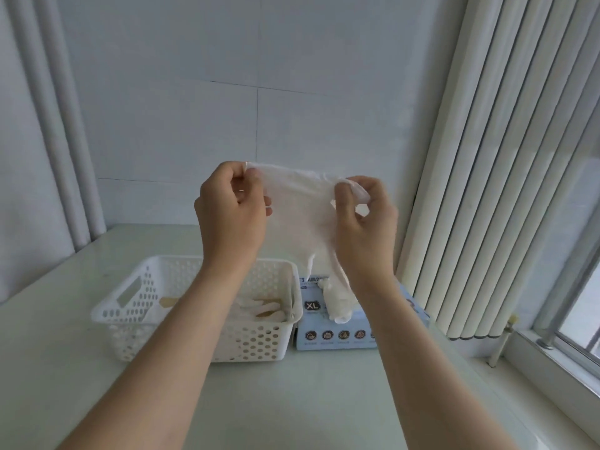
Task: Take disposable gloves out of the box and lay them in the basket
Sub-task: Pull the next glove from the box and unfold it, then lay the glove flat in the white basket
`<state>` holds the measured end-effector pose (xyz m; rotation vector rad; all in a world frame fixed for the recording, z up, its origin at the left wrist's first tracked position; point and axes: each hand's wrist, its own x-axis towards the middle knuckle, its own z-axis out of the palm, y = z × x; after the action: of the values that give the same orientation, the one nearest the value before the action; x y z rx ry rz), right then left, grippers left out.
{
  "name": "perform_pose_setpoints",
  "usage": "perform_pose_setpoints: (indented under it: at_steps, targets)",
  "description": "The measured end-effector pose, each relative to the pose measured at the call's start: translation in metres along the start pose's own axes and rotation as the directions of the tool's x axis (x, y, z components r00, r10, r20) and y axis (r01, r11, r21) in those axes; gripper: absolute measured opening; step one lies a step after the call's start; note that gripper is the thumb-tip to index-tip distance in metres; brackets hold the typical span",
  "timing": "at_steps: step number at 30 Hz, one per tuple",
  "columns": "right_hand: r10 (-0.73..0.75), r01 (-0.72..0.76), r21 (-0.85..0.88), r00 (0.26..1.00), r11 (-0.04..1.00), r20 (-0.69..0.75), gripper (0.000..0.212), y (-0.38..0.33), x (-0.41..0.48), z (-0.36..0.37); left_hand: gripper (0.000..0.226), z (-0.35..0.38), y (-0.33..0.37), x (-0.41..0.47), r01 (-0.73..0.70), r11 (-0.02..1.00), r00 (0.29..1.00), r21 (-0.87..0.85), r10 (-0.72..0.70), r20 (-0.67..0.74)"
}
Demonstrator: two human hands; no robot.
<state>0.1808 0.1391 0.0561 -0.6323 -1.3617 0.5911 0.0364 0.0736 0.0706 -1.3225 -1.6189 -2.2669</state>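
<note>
I hold a thin translucent white disposable glove (300,209) up in the air in front of the wall. My left hand (232,216) pinches its cuff at the left corner and my right hand (365,222) pinches the right corner. The glove's fingers hang down over the light blue glove box (337,332) marked XL, which lies on the table under my right wrist. To the left of the box stands a white perforated basket (136,306) with a few gloves lying inside; my left forearm hides part of them.
The pale table (292,401) runs to a windowsill and window at the right. White vertical blinds (496,190) hang behind the box. A wall stands close behind the table, with pipes at the far left.
</note>
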Motion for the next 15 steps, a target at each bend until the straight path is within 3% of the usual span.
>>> perform_pose_setpoints:
  at_steps: [7,11,15]
  targets:
    - [-0.03,0.068,-0.166,0.974,0.984,0.224,0.005,0.011,-0.013,0.047,0.02,-0.05,-0.026,0.018,-0.127,0.938,0.987,0.322,0.153,-0.058]
    - [0.107,-0.03,-0.188,0.904,0.982,0.414,0.012,0.017,-0.013,0.065,0.017,-0.075,-0.042,0.02,-0.121,0.869,0.979,0.48,0.184,-0.088]
    - [0.193,-0.124,-0.165,0.83,0.978,0.524,0.015,0.024,-0.014,0.072,0.018,-0.092,-0.055,0.02,-0.153,0.866,0.98,0.476,0.196,-0.042]
